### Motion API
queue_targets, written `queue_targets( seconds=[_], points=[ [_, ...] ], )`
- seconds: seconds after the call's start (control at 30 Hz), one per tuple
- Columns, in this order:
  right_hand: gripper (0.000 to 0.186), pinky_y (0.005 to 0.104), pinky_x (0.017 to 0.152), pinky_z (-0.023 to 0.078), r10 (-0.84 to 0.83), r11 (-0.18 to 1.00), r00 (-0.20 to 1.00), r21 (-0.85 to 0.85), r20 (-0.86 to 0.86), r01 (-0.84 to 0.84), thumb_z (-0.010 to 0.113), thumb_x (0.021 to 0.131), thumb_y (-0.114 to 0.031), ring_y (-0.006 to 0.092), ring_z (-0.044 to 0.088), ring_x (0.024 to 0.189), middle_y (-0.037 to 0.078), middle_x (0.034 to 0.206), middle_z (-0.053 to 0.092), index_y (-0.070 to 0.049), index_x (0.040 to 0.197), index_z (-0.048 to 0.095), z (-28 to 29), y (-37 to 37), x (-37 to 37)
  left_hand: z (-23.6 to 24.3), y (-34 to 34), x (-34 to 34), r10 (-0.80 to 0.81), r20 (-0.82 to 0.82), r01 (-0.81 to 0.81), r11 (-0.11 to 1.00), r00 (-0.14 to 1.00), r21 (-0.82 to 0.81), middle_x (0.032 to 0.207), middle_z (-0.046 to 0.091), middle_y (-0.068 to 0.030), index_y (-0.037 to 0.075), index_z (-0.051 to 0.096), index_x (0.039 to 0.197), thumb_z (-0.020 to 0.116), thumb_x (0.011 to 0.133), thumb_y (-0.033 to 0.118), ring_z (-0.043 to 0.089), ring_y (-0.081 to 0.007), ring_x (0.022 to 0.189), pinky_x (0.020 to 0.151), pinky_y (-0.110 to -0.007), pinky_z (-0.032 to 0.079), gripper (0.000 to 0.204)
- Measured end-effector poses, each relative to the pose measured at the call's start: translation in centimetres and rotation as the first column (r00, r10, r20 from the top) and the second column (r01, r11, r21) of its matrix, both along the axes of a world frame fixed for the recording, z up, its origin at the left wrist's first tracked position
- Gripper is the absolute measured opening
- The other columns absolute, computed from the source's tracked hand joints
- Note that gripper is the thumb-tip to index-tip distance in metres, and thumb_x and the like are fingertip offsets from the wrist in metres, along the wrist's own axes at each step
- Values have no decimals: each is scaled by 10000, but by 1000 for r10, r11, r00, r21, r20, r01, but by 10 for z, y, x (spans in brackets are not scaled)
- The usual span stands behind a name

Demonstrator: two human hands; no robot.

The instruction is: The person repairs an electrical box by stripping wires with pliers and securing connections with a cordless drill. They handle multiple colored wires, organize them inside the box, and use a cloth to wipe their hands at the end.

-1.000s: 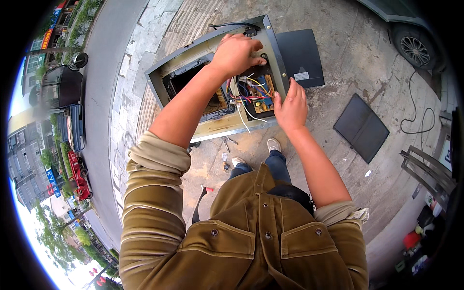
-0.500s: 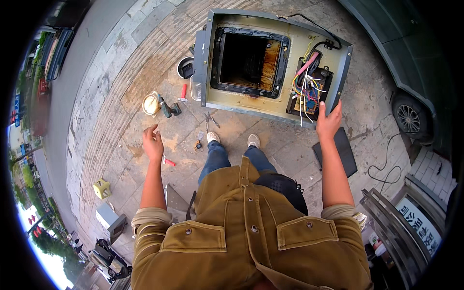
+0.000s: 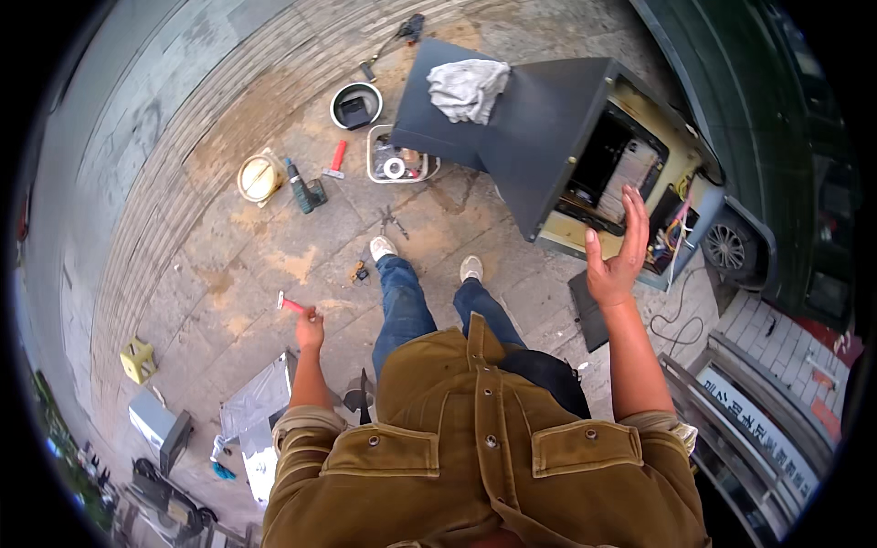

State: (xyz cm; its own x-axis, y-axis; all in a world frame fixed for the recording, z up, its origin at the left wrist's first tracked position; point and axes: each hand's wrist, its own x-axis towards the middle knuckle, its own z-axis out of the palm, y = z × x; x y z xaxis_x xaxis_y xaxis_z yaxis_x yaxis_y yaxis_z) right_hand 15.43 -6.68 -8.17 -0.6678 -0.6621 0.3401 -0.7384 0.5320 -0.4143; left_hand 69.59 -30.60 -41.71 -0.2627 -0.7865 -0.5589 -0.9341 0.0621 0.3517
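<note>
Your left hand clenches a red-handled tool, held low and ready. Your right hand is open, grasping nothing, raised beside the opened cabinet.

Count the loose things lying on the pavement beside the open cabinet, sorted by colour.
White: 2, bowl and tray
Red: 1, handled tool
Cream: 1, round tin
Dark green: 1, drill
Yellow: 1, small block
Total: 6

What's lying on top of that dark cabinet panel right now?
A crumpled grey-white rag lies on the dark cabinet panel, near its far edge. Nothing else shows on top; whatever is under the rag is covered.
</note>
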Motion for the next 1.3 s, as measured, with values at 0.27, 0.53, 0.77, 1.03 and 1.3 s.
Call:
queue_targets(
  seconds=[0.27, 0.53, 0.77, 1.03, 1.3],
  points=[
    [523, 449, 1092, 279, -198, 940, 941, 221, -273, 261, 659, 875, -210, 364, 320, 1333, 222, 1431, 305, -6, 1322, 482, -82, -104, 31, -94, -179, -87, 128, -9, -127, 986, 992, 111, 1063, 676, -122, 97, 639, 1133, 637, 833, 223, 637, -312, 986, 877, -401, 495, 325],
    [459, 467, 1087, 293, -102, 876, 915, 401, -389, 268, 579, 939, -195, 365, 317, 1345, 243, 1431, 328, 0, 1341, 474, -91, -123, 23, -256, -278, -163, 213, 89, -216, 976, 973, 26, 1230, 601, -189, -6, 444, 1333, 701, 804, 398, 579, -339, 1130, 951, -411, 457, 714],
    [424, 480, 1108, 240, -40, 730, 850, 565, -526, 384, 488, 979, -235, 357, 319, 1352, 228, 1417, 414, 24, 1315, 494, -97, -116, 24, -379, -325, -202, 304, 210, -310, 951, 929, -3, 1261, 558, -229, -22, 391, 1346, 756, 727, 468, 556, -378, 1151, 960, -438, 452, 870],
    [477, 474, 1134, 181, -179, 734, 900, 555, -398, 391, 482, 958, -257, 344, 261, 1393, 221, 1465, 348, 35, 1334, 452, -95, -127, 26, -365, -273, -214, 189, 296, -191, 981, 937, -21, 1118, 607, -215, -18, 499, 1138, 825, 633, 347, 593, -378, 1059, 907, -445, 472, 703],
    [560, 479, 1112, 241, -247, 871, 922, 350, -297, 346, 643, 842, -158, 384, 261, 1382, 227, 1468, 282, 7, 1333, 430, -84, -109, 27, -151, -133, -194, 582, -305, -415, 781, 753, 466, 1018, 624, -104, -2, 516, 1106, 783, 711, 197, 593, -216, 973, 911, -343, 434, 518]
  ],
)
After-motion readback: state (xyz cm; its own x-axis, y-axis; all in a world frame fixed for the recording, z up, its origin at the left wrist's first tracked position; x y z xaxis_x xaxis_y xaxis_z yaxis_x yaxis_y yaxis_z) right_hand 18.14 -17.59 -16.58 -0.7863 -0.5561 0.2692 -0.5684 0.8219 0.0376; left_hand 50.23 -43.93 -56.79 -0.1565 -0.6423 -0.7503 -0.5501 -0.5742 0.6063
